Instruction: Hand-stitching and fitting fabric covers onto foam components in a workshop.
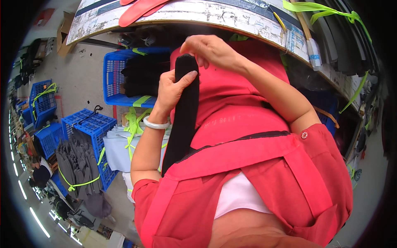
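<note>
A long black fabric strip stands upright along the left side of my red apron. My left hand grips it near its upper end, with the thumb pressed flat across the front. Its lower end runs down by the apron's top edge. Just above the strip's upper end is my right hand, its fingers bent and drawn together. Whatever those fingertips may hold is too small or hidden to name. In front of me, a blue crate holds several black fabric pieces much like the strip.
The worktable spans the far side, bearing red flat pieces and a yellow pen-like tool. Dark strips are heaped at far right. To the left stand a blue crate, a tied grey bundle and pale tied fabric.
</note>
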### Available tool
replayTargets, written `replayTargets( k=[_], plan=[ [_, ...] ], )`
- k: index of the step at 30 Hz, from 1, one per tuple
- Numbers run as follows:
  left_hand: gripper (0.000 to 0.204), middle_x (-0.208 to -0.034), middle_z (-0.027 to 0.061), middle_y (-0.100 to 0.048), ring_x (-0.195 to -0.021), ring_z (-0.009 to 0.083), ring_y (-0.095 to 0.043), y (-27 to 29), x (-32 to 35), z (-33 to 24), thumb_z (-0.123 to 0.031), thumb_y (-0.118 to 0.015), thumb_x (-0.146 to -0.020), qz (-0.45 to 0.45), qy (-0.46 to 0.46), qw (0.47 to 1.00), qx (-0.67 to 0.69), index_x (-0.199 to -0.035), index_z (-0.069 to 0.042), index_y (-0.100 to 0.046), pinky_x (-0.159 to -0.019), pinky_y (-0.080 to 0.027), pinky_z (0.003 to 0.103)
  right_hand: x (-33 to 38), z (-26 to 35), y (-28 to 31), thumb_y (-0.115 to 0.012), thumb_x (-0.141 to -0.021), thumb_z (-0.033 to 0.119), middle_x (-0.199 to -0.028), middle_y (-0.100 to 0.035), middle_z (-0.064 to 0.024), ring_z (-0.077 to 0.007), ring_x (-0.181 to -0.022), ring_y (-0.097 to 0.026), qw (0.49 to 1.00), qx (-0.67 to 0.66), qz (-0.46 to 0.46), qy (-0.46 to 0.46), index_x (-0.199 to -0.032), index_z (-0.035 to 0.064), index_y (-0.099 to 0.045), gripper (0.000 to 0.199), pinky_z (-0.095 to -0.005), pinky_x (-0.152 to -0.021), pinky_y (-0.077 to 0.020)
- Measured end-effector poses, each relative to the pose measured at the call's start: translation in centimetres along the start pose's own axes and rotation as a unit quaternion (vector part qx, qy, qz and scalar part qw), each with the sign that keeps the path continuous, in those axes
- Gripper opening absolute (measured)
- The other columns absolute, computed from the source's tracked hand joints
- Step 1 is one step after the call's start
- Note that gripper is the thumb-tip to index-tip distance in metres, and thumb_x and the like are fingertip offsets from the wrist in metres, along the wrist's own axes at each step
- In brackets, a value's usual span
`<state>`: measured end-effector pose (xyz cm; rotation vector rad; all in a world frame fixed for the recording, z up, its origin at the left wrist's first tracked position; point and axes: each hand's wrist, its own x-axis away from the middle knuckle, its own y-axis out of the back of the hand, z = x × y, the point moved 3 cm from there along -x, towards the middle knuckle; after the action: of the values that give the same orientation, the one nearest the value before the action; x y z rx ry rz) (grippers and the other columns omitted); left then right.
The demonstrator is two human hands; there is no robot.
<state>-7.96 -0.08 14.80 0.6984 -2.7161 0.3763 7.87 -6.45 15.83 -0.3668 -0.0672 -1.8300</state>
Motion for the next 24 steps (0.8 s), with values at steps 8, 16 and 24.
replayTargets(
  k=[8, 16, 24],
  plan=[
    [0.019, -0.074, -0.0019, -0.065, -0.065, 0.0036, -0.057, -0.7, -0.5, 1.2, -0.018, -0.068, -0.09, 0.013, 0.005, 0.999, -0.047, -0.088, 0.001, -0.069, -0.056, -0.044, 0.02, 0.8, -1.9, -0.5, -0.058, -0.095, 0.027, -0.065, -0.056, -0.0032, -0.0116, -0.061, -0.055, 0.981, 0.139, -0.072, 0.112, -0.085, 0.0003, -0.062, 0.028, -0.0282, -0.056, -0.0437],
    [0.019, -0.08, 0.004, -0.069, -0.068, 0.006, -0.06, -1.0, -1.8, 1.3, -0.02, -0.067, -0.091, 0.003, -0.024, 0.998, -0.063, -0.095, -0.001, -0.069, -0.061, -0.047, 0.021, 0.4, -0.9, 0.1, -0.064, -0.09, 0.029, -0.07, -0.059, -0.0016, -0.0107, -0.062, -0.054, 0.985, 0.16, -0.008, 0.06, -0.086, 0.0016, -0.064, 0.028, -0.0265, -0.057, -0.0452],
    [0.017, -0.078, 0.0059, -0.07, -0.067, 0.0086, -0.063, -1.9, -1.9, 0.8, -0.017, -0.069, -0.089, 0.005, 0.012, 1.0, -0.02, -0.093, 0.0, -0.067, -0.059, -0.05, 0.022, 2.7, -1.0, 0.7, -0.061, -0.093, 0.023, -0.066, -0.056, -0.0038, -0.0122, -0.061, -0.055, 0.922, 0.299, -0.085, 0.229, -0.09, -0.0001, -0.064, 0.024, -0.0288, -0.057, -0.0462]
  ],
)
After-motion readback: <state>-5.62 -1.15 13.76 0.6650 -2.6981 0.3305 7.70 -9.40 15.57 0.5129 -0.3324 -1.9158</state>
